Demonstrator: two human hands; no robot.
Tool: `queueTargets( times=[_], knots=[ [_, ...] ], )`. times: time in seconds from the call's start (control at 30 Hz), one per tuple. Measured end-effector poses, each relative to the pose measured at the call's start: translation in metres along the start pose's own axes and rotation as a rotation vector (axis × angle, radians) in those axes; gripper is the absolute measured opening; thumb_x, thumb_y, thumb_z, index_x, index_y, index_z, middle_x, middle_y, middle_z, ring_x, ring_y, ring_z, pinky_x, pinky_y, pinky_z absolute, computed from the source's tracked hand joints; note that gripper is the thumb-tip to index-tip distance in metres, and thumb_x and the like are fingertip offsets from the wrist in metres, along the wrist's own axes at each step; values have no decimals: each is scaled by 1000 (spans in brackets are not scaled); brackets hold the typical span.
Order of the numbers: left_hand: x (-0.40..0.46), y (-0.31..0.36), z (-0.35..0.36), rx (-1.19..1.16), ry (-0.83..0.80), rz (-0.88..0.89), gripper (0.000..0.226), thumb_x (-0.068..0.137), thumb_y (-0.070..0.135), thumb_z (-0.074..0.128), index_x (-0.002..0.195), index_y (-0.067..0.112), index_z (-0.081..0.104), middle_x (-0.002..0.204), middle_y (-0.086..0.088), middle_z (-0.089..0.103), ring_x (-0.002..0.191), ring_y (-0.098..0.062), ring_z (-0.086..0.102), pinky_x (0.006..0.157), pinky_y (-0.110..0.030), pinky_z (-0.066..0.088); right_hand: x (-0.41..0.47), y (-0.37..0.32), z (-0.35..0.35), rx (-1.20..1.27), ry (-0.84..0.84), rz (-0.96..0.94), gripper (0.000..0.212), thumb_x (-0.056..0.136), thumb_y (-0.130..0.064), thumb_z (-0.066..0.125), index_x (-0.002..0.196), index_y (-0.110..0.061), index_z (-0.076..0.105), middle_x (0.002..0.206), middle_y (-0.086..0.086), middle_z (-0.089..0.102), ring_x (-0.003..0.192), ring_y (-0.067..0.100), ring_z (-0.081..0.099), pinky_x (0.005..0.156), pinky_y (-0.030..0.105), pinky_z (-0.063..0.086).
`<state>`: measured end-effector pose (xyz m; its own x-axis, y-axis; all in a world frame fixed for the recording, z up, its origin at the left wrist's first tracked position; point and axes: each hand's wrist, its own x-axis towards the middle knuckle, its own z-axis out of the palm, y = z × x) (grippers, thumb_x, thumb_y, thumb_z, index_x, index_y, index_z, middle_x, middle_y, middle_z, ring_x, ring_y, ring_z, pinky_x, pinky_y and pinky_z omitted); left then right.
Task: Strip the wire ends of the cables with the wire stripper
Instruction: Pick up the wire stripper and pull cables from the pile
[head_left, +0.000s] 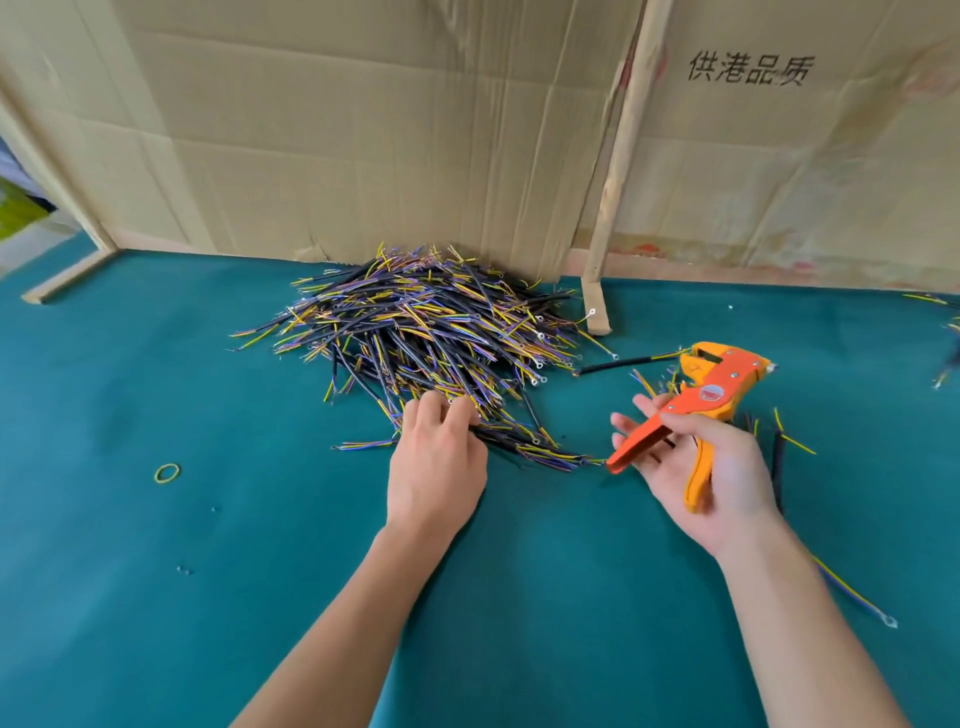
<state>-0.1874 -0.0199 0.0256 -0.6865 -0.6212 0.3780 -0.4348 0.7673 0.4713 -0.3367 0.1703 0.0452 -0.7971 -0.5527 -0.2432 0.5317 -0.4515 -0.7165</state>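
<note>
A big pile of short black cables (415, 332) with yellow, purple and blue wire ends lies on the green table (156, 571), against the cardboard wall. My left hand (436, 457) reaches palm down into the pile's near edge, its fingertips curled among the cables. My right hand (701, 467) is palm up and holds the orange wire stripper (706, 400) by its handles, jaws pointing up and away. The handles are spread apart. A single black cable (618, 366) lies just left of the stripper's jaws, apart from them.
Flattened cardboard sheets (363, 130) stand as a wall behind the pile. A yellow rubber band (167, 473) lies at the left. Several loose cables (779, 452) and wire offcuts lie by my right hand and at the far right edge.
</note>
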Motion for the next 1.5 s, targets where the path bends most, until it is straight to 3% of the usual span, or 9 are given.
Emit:
queueTargets(
  times=[0.13,0.3,0.43,0.53,0.87,1.07,1.2,1.4,1.5],
  knots=[
    [0,-1,1,-2,20,19,9,89,1,60,97,4,63,98,-11,54,98,-33,47,83,-46,46,0,-5,-8,15,141,-91,13,95,2,52,98,-7,60,104,12,61,114,42,68,89,48,57],
    [1,-2,5,-11,40,1,10,89,3,62,96,8,63,97,-8,53,97,-31,47,75,-46,50,-1,-23,-11,-81,112,-131,22,89,3,58,110,-4,60,123,14,69,101,43,73,82,47,61],
    [1,-3,5,-8,21,11,8,90,5,61,97,8,62,98,-9,53,98,-31,47,77,-45,49,39,-35,40,-585,31,-53,15,92,7,56,99,-6,58,99,12,68,80,32,71,75,47,61],
    [0,-4,3,-6,13,5,7,91,7,60,98,8,61,99,-8,52,98,-31,46,76,-44,49,74,-37,69,-857,17,124,10,93,-2,59,103,-3,58,86,17,61,84,31,66,78,43,59],
    [2,-6,5,-33,11,7,3,90,7,56,93,7,57,99,-11,52,96,-33,46,77,-45,48,57,-77,33,-1219,25,328,12,92,-2,59,104,2,59,115,29,68,80,31,72,76,41,60],
    [2,-5,5,-35,-2,5,5,91,7,53,95,7,57,100,-11,51,98,-32,45,78,-45,47,39,-73,33,-1093,16,177,13,95,0,55,107,3,60,119,21,67,82,34,76,69,40,61],
    [3,-5,2,-39,-37,-14,11,92,10,51,100,9,58,105,-9,51,104,-31,44,81,-43,47,57,-55,64,-1290,-23,224,10,96,-2,57,105,0,54,91,24,59,78,35,68,83,46,58],
    [3,-5,3,-26,-5,7,9,90,8,52,97,7,58,101,-11,52,100,-33,47,81,-44,48,35,-92,39,-1590,14,396,9,89,-2,61,83,-2,54,67,17,55,56,30,58,60,37,52],
    [2,-4,4,-5,18,37,5,90,6,55,93,8,58,99,-13,54,96,-34,50,79,-43,48,3,-94,19,-1383,27,311,9,89,-3,66,91,1,59,77,21,70,59,29,67,60,37,60]
  ],
)
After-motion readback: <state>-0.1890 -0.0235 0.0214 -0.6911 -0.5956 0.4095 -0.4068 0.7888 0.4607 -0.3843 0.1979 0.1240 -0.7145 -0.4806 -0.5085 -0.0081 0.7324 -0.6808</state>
